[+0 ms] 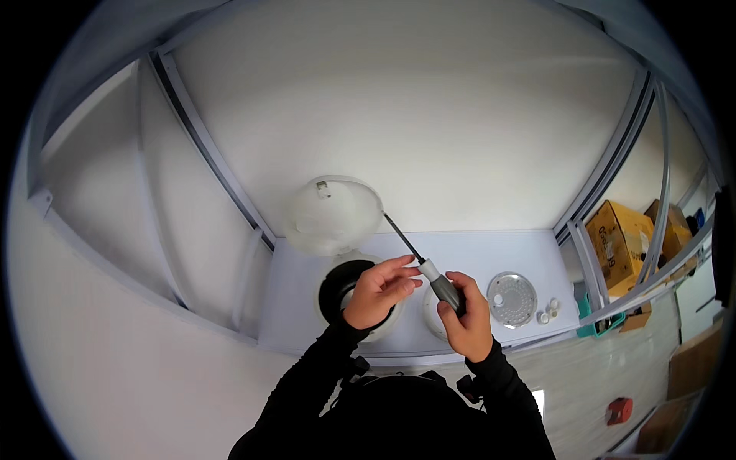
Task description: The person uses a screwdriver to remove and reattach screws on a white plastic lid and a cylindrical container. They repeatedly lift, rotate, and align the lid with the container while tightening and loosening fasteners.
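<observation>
A screwdriver (442, 288) with a grey handle and long dark shaft is in my right hand (469, 320), its tip pointing up and left. My left hand (377, 293) has its fingers apart beside the handle's light collar; whether they touch it I cannot tell. Below my left hand stands a white rice cooker (325, 274) with a dark interior, partly hidden. Its translucent whitish lid (333, 218) is raised at the back, and the screwdriver's tip appears near the lid's right rim. A white round part (432, 316) lies on the table, mostly covered by my right hand.
On the white table (491, 249), a perforated metal disc (515, 300) lies to the right, with small white pieces (548, 311) beside it. Grey frame posts (207, 146) rise at the sides. Cardboard boxes (621, 245), a teal basket (589, 326) and a red object (619, 411) are farther right.
</observation>
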Available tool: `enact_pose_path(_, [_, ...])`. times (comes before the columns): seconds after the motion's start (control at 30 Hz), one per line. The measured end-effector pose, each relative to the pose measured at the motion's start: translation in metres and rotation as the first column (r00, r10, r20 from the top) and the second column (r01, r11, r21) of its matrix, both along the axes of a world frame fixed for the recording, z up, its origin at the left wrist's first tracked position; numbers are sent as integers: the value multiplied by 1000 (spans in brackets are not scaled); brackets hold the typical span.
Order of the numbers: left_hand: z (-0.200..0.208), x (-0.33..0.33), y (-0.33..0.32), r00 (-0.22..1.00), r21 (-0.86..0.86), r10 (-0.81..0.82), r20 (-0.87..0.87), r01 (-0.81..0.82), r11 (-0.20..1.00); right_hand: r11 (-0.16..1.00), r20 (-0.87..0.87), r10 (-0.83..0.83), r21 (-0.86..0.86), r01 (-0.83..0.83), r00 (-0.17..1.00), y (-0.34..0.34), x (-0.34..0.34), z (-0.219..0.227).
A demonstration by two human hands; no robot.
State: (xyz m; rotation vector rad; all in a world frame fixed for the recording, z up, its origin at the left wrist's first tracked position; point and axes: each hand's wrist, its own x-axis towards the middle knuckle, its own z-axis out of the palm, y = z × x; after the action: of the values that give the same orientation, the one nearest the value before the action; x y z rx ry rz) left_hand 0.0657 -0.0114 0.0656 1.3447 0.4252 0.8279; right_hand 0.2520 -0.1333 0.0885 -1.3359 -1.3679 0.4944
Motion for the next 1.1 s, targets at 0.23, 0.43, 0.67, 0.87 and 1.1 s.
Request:
enact_pose_path(0.23, [-5, -57, 66, 994, -19, -98, 53, 99, 995, 980, 243, -120, 185, 75, 963, 40, -87, 20])
enact_pose_path(0.43, [-20, -69, 83, 973, -188, -124, 195, 161, 969, 959, 325, -233, 235, 160, 917, 53, -125, 22])
enact_pose_path(0.67, [-17, -71, 88, 958, -214, -137, 252, 193, 958, 950, 362, -290, 220, 221, 886, 55, -141, 35])
enact_pose_path(0.87, [-18, -73, 95, 947, -247, -130, 294, 206, 947, 948, 387, -305, 211, 238, 870, 57, -151, 44])
enact_pose_path(1.1, [-17, -75, 99, 926, -241, -152, 347, 245, 939, 944, 395, -323, 200, 263, 860, 59, -156, 51])
